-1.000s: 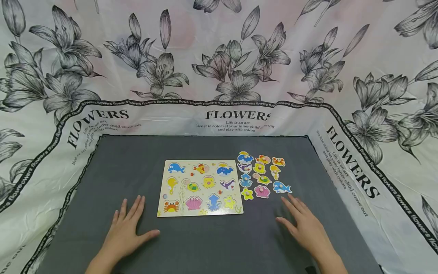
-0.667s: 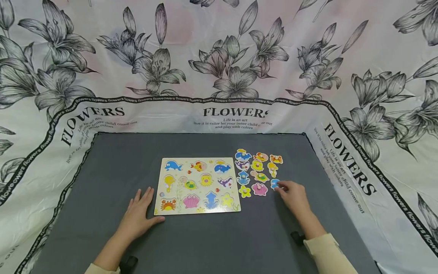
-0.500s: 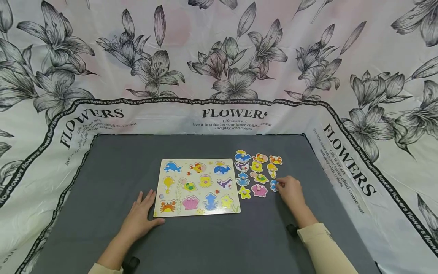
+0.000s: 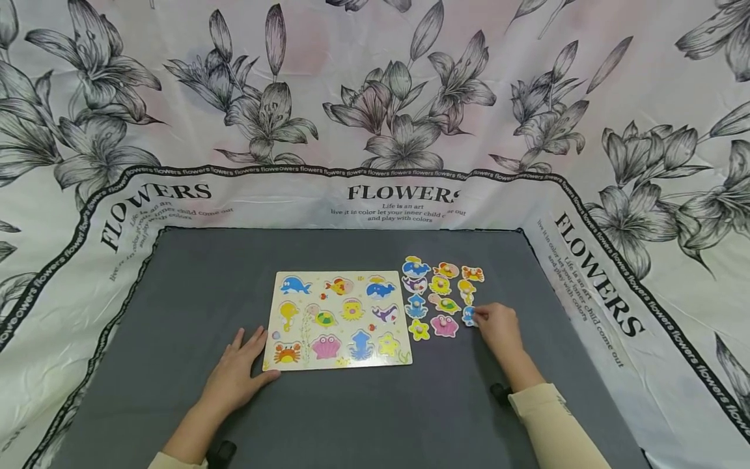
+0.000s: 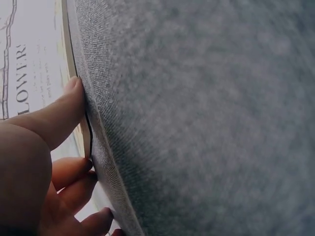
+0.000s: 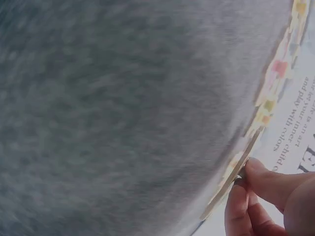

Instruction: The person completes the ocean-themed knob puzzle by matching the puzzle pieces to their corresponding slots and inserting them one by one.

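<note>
A wooden puzzle board printed with sea animals lies flat on the grey cloth. At its lower left corner is my left hand, fingers spread, thumb along the near edge; the left wrist view has the thumb and a fingertip against the board's edge. Right of the board, my right hand pinches the small knob of a blue whale puzzle piece, partly covered by the fingers. In the right wrist view this piece shows edge-on, tilted, between thumb and fingers of the hand.
Several other knobbed pieces lie close together beside the board, among them a pink shell, a yellow star, a turtle and a crab. A flower-printed white cloth surrounds the grey area.
My right hand has come inward from the lower right and taken the blue whale piece by its knob. My left hand has moved right and up to the board's corner.
</note>
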A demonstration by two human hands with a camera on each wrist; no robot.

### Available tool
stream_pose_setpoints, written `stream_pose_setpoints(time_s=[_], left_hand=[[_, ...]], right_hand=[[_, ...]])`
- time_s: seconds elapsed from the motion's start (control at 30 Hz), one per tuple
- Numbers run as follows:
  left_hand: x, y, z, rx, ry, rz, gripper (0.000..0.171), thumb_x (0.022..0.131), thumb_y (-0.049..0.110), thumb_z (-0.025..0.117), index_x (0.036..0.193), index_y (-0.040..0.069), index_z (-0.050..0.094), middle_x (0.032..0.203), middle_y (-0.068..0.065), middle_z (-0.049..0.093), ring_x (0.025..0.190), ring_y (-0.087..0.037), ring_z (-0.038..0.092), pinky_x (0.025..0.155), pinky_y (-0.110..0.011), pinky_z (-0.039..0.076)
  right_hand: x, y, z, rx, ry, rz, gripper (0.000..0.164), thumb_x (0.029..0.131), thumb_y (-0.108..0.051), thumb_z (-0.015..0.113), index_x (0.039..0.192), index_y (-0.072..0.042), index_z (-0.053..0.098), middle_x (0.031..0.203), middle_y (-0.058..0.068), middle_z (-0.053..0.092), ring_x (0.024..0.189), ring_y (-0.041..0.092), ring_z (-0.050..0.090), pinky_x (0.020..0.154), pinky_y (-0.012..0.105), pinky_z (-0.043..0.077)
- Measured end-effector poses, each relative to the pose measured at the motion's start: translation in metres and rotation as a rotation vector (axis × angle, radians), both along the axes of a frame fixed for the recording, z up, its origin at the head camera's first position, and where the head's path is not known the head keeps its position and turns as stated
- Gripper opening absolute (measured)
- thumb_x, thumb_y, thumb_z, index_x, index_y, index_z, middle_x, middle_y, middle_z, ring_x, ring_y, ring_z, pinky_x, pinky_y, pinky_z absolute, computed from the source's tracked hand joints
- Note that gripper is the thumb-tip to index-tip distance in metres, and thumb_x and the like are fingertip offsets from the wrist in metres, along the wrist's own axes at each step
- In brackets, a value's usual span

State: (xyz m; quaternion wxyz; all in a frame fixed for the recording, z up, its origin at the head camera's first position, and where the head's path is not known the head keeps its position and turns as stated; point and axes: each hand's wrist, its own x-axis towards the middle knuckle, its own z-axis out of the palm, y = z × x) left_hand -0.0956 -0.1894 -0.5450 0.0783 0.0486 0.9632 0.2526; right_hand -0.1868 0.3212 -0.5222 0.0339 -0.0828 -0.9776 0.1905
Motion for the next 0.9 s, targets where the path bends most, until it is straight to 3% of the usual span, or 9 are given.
stream_pose_setpoints(time_s=[0.27, 0.57, 0.9], left_hand=[[-0.002, 0.004, 0.002, -0.027, 0.026, -0.002, 0.090, 0.075, 0.046, 0.076, 0.147, 0.011, 0.035, 0.154, -0.012, 0.032, 0.143, -0.044, 0.016, 0.111, -0.065, 0.019], [0.007, 0.000, 0.000, -0.068, 0.009, 0.004, 0.092, 0.073, 0.049, 0.076, 0.146, 0.009, 0.038, 0.153, -0.013, 0.034, 0.141, -0.047, 0.019, 0.109, -0.068, 0.018], [-0.001, 0.004, 0.003, -0.058, 0.007, -0.009, 0.090, 0.073, 0.048, 0.076, 0.146, 0.009, 0.038, 0.152, -0.014, 0.035, 0.141, -0.047, 0.019, 0.109, -0.067, 0.018]], right_hand=[[0.002, -0.013, 0.014, 0.027, 0.118, 0.071, 0.018, 0.087, -0.015, 0.069, 0.100, -0.005, 0.076, 0.093, 0.016, 0.072, 0.086, 0.031, 0.067, 0.071, 0.048, 0.053], [0.003, -0.032, 0.020, 0.044, 0.100, 0.103, 0.017, 0.087, -0.015, 0.069, 0.100, -0.006, 0.076, 0.092, 0.012, 0.070, 0.086, 0.028, 0.066, 0.071, 0.044, 0.054], [0.001, -0.034, 0.027, 0.045, 0.166, 0.133, 0.016, 0.086, -0.015, 0.071, 0.098, -0.006, 0.077, 0.091, 0.011, 0.072, 0.084, 0.027, 0.067, 0.072, 0.044, 0.054]])
